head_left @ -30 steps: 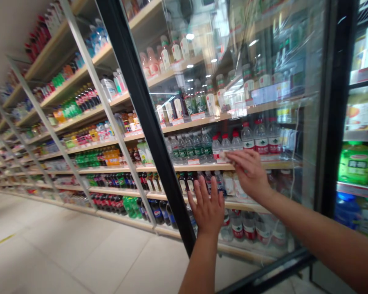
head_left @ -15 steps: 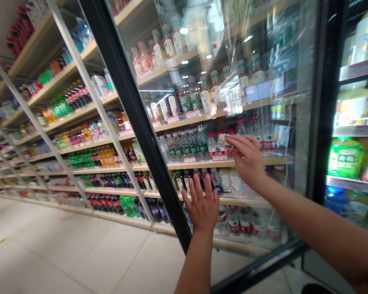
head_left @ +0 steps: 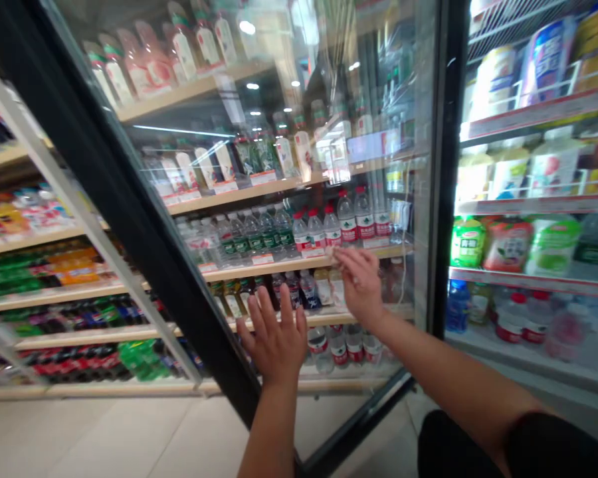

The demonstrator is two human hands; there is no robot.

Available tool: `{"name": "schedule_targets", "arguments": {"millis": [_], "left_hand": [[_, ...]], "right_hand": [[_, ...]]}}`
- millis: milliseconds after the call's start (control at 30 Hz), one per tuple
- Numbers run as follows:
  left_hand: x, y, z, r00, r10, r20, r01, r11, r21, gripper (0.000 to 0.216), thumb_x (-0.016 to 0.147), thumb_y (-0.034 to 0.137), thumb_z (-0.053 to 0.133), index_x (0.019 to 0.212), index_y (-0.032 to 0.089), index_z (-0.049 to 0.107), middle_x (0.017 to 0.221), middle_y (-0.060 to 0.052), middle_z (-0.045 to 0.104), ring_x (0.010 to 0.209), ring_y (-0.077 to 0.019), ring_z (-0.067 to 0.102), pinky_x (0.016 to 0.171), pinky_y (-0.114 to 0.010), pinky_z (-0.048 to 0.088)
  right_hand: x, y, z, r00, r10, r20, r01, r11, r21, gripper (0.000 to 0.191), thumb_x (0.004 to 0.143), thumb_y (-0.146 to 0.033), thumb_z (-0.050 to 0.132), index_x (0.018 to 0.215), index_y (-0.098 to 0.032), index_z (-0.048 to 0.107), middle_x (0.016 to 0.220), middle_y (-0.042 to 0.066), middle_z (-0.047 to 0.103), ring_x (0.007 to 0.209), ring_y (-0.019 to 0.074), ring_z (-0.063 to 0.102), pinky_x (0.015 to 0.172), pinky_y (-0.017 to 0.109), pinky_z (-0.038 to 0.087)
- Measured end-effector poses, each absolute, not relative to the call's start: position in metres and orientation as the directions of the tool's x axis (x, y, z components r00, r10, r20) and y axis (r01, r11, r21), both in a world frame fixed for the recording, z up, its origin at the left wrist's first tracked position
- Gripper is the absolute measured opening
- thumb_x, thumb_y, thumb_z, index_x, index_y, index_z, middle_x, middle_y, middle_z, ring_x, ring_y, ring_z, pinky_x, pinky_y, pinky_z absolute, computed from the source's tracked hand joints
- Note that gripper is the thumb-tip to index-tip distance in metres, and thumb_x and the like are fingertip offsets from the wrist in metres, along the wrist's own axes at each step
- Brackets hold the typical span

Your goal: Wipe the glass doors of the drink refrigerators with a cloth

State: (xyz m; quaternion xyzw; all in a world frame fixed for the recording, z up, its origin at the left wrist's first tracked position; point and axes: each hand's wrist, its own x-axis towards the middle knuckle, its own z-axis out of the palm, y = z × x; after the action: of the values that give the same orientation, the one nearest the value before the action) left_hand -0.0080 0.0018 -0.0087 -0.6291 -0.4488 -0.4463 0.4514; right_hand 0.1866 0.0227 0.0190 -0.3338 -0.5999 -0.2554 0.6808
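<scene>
A glass door (head_left: 299,265) in a black frame stands swung outward in front of me, with reflections across its pane. My left hand (head_left: 278,342) lies against the lower part of the glass near the frame, fingers spread and holding nothing. Higher and to the right, my right hand (head_left: 361,282) is at the pane with its fingers pinched together. Between those fingertips is a small, crumpled whitish wad (head_left: 331,253), perhaps tissue or cloth; most of it is hidden by the fingers.
Wooden shelves of bottled drinks show through the pane, including red-capped water bottles (head_left: 347,219). To the right is a lit drinks cooler (head_left: 533,279) with several shelves. At left, more shelving (head_left: 60,292) holds bottles above the pale tiled floor (head_left: 104,431).
My view has turned right, so more of the cooler shows. My right hand with the wad has moved lower on the glass, nearer my left hand, which stays spread.
</scene>
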Motion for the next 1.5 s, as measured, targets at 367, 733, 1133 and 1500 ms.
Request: {"name": "schedule_targets", "arguments": {"millis": [367,733,1133,1500], "left_hand": [[-0.004,0.003,-0.010,0.176,0.189,0.966,0.972,-0.187,-0.140,0.075,0.093,0.035,0.063,0.157,0.023,0.025,0.160,-0.020,0.026,0.152,-0.0339,0.016,0.117,-0.064,0.018],[-0.005,0.005,-0.011,0.194,0.169,0.966,0.969,-0.188,-0.161,0.075,0.094,0.035,0.062,0.157,0.022,0.024,0.160,-0.021,0.025,0.152,-0.0328,0.014,0.119,-0.063,0.017],[-0.005,0.003,-0.009,0.177,0.175,0.969,0.965,-0.226,-0.135,0.073,0.095,0.035,0.061,0.157,0.025,0.024,0.160,-0.020,0.027,0.151,-0.0344,0.017,0.118,-0.066,0.017],[-0.006,0.003,-0.010,0.166,0.184,0.969,0.964,-0.236,-0.120,0.071,0.095,0.037,0.061,0.156,0.026,0.026,0.160,-0.019,0.028,0.151,-0.0336,0.021,0.119,-0.063,0.015]], "right_hand": [[0.190,0.023,0.005,0.178,0.100,0.979,0.733,0.650,-0.199,0.042,0.095,-0.009,0.047,0.130,-0.025,0.063,0.125,0.006,0.067,0.116,0.0230,0.052,0.104,0.045,0.045],[0.174,0.017,-0.025,-0.038,0.100,0.994,0.670,0.741,-0.049,0.041,0.093,-0.006,0.050,0.128,-0.024,0.064,0.118,0.006,0.069,0.112,0.0222,0.050,0.100,0.041,0.049],[0.181,0.016,-0.005,0.038,0.080,0.996,0.704,0.705,-0.083,0.039,0.096,-0.009,0.049,0.126,-0.027,0.065,0.117,0.005,0.069,0.111,0.0225,0.052,0.098,0.043,0.050],[0.172,0.016,-0.001,-0.101,0.087,0.991,0.625,0.780,-0.005,0.042,0.096,-0.009,0.049,0.132,-0.026,0.063,0.120,0.004,0.069,0.111,0.0217,0.051,0.099,0.041,0.051]]}}
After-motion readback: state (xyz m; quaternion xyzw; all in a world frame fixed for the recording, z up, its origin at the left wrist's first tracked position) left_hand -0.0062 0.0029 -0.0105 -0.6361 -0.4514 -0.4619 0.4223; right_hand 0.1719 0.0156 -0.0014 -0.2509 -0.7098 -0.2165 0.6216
